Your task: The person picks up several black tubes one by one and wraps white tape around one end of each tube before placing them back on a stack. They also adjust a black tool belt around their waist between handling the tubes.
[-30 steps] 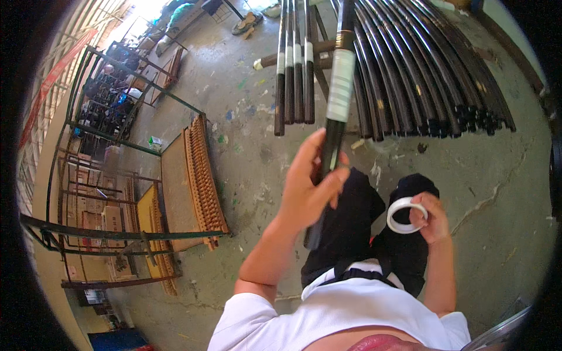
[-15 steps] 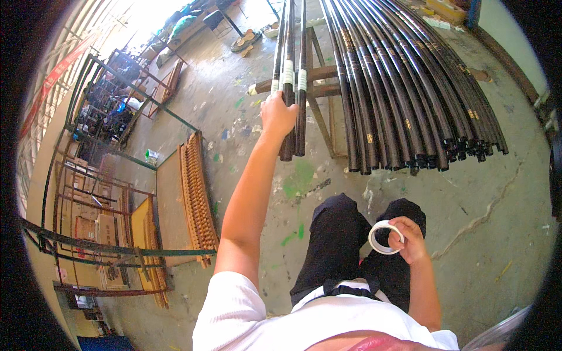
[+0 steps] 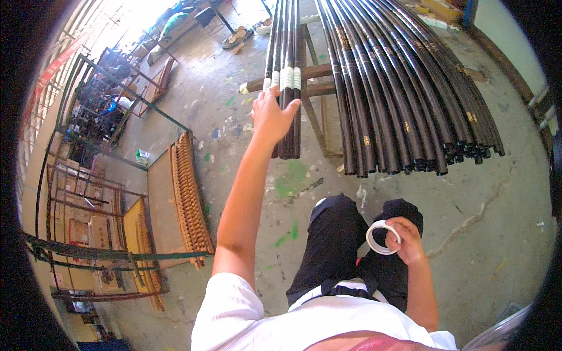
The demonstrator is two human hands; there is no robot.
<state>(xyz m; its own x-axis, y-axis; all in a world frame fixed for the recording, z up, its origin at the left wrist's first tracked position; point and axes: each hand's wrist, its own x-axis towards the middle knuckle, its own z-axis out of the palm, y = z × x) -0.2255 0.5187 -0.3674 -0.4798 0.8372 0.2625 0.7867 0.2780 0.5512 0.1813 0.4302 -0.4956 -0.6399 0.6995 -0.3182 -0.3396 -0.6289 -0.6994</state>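
Observation:
My left hand (image 3: 273, 116) reaches forward over a small group of dark glossy poles (image 3: 290, 134). Its thumb and fingers are spread, lying across the poles just below their pale bands (image 3: 286, 78). These poles now lie side by side, near ends toward me. Low at the right, in front of my knee, my right hand (image 3: 410, 241) is closed round a roll of white tape (image 3: 373, 245), with its ring facing left.
A wooden trestle (image 3: 319, 71) bears the poles. Right of my left hand, many more dark poles (image 3: 404, 134) fan out on it. At left stand a metal frame rack (image 3: 111, 251) and a board with a row of ridged wooden pieces (image 3: 190, 199). Paint spots mark the concrete floor (image 3: 468, 257).
The separate poles have come together into one close row. My left hand has loosened, its thumb and fingers now wider apart. My right hand keeps the tape roll nearly still.

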